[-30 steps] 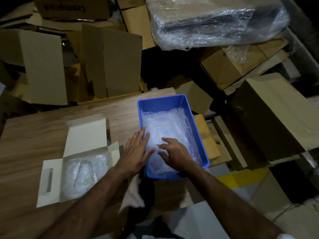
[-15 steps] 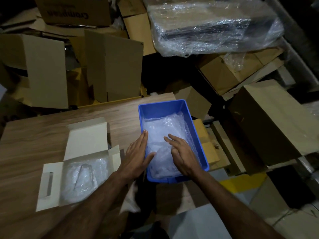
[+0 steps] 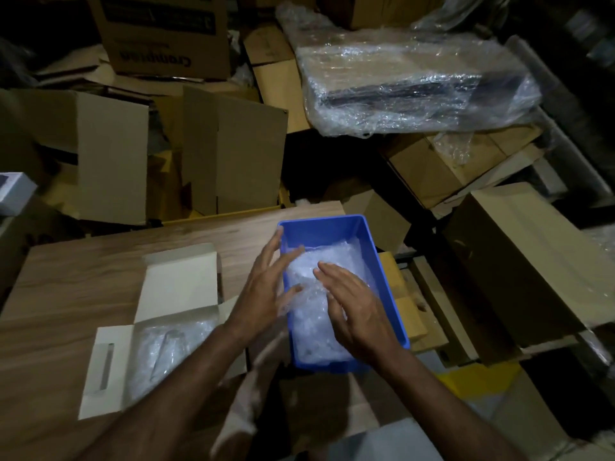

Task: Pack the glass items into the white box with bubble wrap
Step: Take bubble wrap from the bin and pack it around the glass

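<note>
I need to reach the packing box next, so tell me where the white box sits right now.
In the head view, the white box lies open on the wooden table, lower left, just left of the blue bin where both hands work, with bubble wrap inside it.

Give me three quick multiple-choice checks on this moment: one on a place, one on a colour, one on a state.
1. Where do both hands work?
A. over the blue bin
B. inside the white box
C. on the brown cartons

2. What colour is the bin?
A. red
B. blue
C. green

3. How is the white box?
A. taped shut
B. flattened
C. open, with bubble wrap inside

Answers: 1 A, the left hand and right hand lie on the bubble wrap in the blue bin. 2 B, its walls are plainly blue. 3 C, the white box has its lid flap up and wrap within.
</note>
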`<act>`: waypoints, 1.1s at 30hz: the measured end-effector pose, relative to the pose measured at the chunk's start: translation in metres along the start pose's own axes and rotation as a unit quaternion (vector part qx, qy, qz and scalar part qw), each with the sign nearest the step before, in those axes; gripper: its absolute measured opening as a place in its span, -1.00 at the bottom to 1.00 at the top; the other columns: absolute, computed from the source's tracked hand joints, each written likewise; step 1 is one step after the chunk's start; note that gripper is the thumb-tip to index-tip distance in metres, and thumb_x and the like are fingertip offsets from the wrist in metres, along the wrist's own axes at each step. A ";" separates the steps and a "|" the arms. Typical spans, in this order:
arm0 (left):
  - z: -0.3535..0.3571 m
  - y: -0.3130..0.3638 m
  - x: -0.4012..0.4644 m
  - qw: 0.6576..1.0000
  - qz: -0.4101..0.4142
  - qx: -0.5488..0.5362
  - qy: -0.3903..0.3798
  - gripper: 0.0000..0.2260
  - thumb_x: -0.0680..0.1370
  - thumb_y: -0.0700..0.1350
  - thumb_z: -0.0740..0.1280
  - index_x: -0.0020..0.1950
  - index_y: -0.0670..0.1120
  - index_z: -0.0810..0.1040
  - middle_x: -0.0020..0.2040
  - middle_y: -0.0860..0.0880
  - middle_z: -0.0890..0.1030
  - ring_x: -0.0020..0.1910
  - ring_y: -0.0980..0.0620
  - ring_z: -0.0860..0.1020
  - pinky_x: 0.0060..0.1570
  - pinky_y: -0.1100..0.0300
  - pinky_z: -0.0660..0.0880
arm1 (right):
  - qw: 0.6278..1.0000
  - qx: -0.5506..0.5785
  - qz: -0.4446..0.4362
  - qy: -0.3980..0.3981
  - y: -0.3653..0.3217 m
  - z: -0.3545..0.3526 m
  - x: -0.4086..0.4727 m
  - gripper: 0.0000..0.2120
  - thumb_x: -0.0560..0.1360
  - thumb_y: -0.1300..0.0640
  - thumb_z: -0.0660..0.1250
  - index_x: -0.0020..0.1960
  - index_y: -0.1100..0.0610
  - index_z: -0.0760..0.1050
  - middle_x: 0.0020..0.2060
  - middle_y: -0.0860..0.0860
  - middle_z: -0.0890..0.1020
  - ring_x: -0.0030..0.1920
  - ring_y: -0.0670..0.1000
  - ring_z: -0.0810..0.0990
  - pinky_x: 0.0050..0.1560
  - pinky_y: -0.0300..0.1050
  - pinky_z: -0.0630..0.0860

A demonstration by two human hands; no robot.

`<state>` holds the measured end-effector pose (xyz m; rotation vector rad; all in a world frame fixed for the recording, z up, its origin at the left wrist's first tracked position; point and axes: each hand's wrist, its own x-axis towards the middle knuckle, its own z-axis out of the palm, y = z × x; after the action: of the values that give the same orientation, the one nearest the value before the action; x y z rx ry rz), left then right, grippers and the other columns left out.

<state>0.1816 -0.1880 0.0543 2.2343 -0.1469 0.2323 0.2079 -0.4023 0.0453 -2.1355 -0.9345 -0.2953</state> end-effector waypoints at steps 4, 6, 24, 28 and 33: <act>-0.055 0.016 -0.006 0.996 0.073 0.034 0.042 -0.87 0.53 -0.13 0.35 0.04 -0.02 0.64 0.45 0.17 0.46 0.44 0.16 0.40 0.37 0.15 0.38 | 0.998 -0.003 -0.053 0.033 -0.028 -0.012 0.014 -0.56 0.60 0.07 0.32 0.46 0.17 0.47 0.45 0.05 0.49 0.48 0.01 0.43 0.42 0.08 0.43; -0.081 0.025 -0.017 0.995 0.080 0.022 0.062 -0.84 0.54 -0.20 0.33 0.04 0.00 0.60 0.34 0.16 0.57 0.38 0.15 0.48 0.30 0.19 0.44 | 0.999 -0.016 -0.050 -0.010 -0.042 -0.012 0.019 -0.27 0.50 -0.17 0.44 0.54 0.15 0.35 0.53 0.05 0.38 0.55 0.01 0.32 0.53 -0.01 0.29; -0.207 -0.012 -0.122 0.995 -0.042 0.012 0.084 -0.76 0.51 -0.22 0.49 0.14 0.01 0.68 0.32 0.12 0.59 0.31 0.15 0.55 0.26 0.24 0.49 | 0.947 0.224 0.057 -0.225 -0.144 0.054 0.111 -0.81 0.64 0.04 0.32 -0.08 0.08 0.61 -0.25 0.01 0.70 -0.27 -0.01 0.70 -0.23 0.01 0.64; -0.200 -0.006 -0.123 0.951 -0.176 -0.177 0.184 -0.77 0.53 -0.38 0.40 -0.14 -0.05 0.66 -0.22 0.08 0.73 -0.21 0.18 0.68 -0.20 0.33 0.58 | 0.774 0.453 0.315 -0.310 -0.141 0.070 0.128 -0.69 0.49 0.01 0.53 0.10 0.21 0.65 -0.11 0.14 0.71 -0.19 0.06 0.64 -0.13 -0.09 0.58; -0.185 -0.030 -0.131 0.864 -0.385 -0.212 0.243 -0.67 0.71 -0.08 0.19 -0.17 -0.11 0.62 -0.39 -0.04 0.62 -0.36 -0.07 0.51 -0.42 0.27 0.40 | 0.439 0.747 0.429 -0.256 -0.131 0.093 0.094 -0.04 0.37 -0.25 0.55 0.54 0.23 0.27 0.43 0.26 0.48 0.20 0.18 0.62 0.20 0.15 0.60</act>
<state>0.0376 -0.0214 0.1156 1.5747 0.8750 0.2770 0.1735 -0.2283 0.1009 -0.5834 0.0296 1.3189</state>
